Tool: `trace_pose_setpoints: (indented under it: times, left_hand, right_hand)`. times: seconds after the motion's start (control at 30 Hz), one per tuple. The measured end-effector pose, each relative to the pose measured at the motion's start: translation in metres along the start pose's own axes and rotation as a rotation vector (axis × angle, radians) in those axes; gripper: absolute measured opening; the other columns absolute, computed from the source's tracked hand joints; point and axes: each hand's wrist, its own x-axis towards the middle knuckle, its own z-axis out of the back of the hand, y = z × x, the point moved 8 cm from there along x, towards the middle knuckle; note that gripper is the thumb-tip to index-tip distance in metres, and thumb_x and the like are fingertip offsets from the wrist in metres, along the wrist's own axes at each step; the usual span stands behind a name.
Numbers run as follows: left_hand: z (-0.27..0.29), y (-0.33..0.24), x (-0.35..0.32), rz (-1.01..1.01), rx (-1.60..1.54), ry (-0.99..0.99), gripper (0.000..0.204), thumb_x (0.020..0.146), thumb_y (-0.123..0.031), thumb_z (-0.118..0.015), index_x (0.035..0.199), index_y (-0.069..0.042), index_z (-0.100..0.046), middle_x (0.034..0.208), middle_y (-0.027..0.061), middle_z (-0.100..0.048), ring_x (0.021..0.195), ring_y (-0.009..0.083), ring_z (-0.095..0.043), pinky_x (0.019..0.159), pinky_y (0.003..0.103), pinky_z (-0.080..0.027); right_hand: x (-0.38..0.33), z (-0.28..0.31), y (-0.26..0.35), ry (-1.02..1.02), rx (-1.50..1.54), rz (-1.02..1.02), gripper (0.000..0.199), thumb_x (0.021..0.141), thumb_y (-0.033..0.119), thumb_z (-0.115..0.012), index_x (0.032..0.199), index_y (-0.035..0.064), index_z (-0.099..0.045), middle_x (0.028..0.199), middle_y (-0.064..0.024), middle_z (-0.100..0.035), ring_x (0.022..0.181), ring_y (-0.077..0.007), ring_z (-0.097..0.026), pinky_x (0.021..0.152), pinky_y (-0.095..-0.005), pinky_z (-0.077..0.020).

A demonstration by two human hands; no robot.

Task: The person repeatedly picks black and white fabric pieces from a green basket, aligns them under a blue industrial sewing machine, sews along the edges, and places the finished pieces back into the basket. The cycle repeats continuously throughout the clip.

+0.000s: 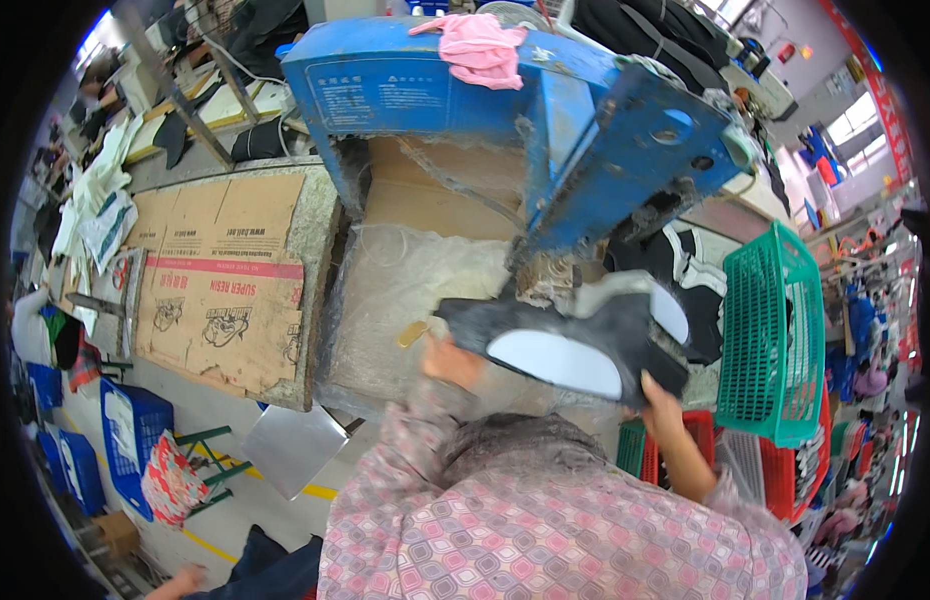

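A black flexible piece with white oval panels (557, 362), blurred by motion, stretches between my two hands in front of the blue machine. At its left end, my left hand (453, 360) is closed on the edge. My right hand (667, 405) grips the lower right corner, thumb up along the border. A small tan oval object (412, 334) shows just beyond my left hand; whether it touches my fingers I cannot tell. Behind the piece is the machine's bed (415, 265), covered with wrinkled clear plastic. More black and white pieces (697, 290) lie to the right.
A blue metal machine frame (405, 95) with a slanted arm (635, 160) rises ahead, a pink cloth (475, 48) on top. Flattened cardboard (220, 290) covers the left table. At right stand a green basket (775, 335) and red crates (780, 480). Another person's hand (180, 582) shows lower left.
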Motion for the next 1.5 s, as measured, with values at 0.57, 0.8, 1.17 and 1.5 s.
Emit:
trace_pose_setpoints:
  times: [0.57, 0.8, 1.17, 1.5]
  left_hand:
    - [-0.027, -0.100, 0.010, -0.159, 0.435, -0.172, 0.052, 0.077, -0.057, -0.041, 0.082, -0.008, -0.057, 0.078, 0.0133, -0.051, 0.085, 0.0304, -0.045, 0.082, 0.045, -0.035]
    - [-0.056, -0.171, -0.081, -0.080, 0.537, -0.082, 0.056, 0.082, -0.041, -0.038, 0.115, 0.003, -0.040, 0.108, 0.0220, -0.049, 0.105, 0.0321, -0.046, 0.087, 0.044, -0.037]
    - [-0.048, -0.141, -0.075, 0.034, 0.813, -0.635, 0.028, 0.071, -0.008, -0.045, 0.096, 0.001, -0.051, 0.092, 0.0150, -0.056, 0.086, 0.0282, -0.056, 0.078, 0.041, -0.045]
    - [-0.057, -0.066, -0.152, -0.112, 1.127, -0.579, 0.025, 0.068, -0.009, -0.043, 0.089, 0.002, -0.048, 0.082, 0.0074, -0.055, 0.077, 0.0183, -0.054, 0.071, 0.028, -0.043]
  right_hand:
    - [0.123, -0.024, 0.056, -0.210, -0.012, 0.244, 0.086, 0.064, 0.048, -0.066, 0.116, -0.0098, -0.030, 0.100, -0.0174, -0.052, 0.093, -0.0206, -0.048, 0.083, -0.0288, -0.0362]
    - [0.141, -0.125, 0.042, 0.245, 0.255, 0.208, 0.068, 0.074, 0.046, -0.057, 0.111, -0.0085, -0.040, 0.094, -0.0092, -0.055, 0.081, -0.0133, -0.053, 0.068, -0.0244, -0.0430]
    - [0.144, -0.131, 0.060, 0.506, 0.424, -0.083, 0.039, 0.083, 0.026, -0.050, 0.111, 0.0006, -0.045, 0.105, -0.0097, -0.054, 0.094, -0.0200, -0.054, 0.079, -0.0337, -0.0463]
    - [0.087, -0.224, -0.056, 0.740, 1.285, -0.393, 0.029, 0.082, 0.026, -0.042, 0.099, 0.0042, -0.053, 0.099, -0.0100, -0.057, 0.091, -0.0230, -0.053, 0.084, -0.0376, -0.0402]
